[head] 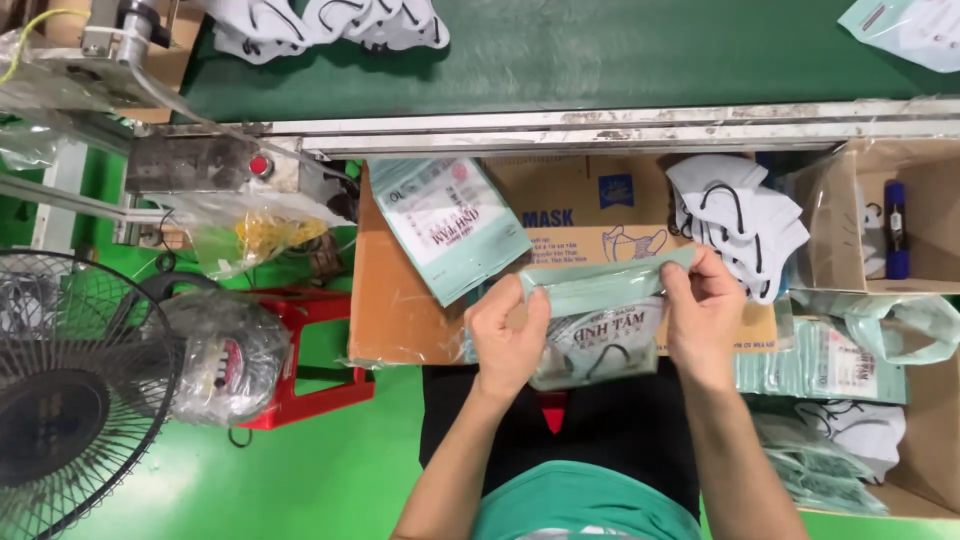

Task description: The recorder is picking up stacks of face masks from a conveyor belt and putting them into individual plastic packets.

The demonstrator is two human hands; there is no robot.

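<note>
Both hands hold a pale green pouch at its top edge, over the cardboard counter.

The left hand (507, 335) and the right hand (700, 305) are closed in a pinch on the two ends of the pouch (598, 325), which seems to have white masks with black loops inside. I judge the step is closing the pouch mouth; it calls for even pressing along the edge. A second pouch (447, 225) lies just beside, and loose masks (738, 220) are near the right hand.
</note>
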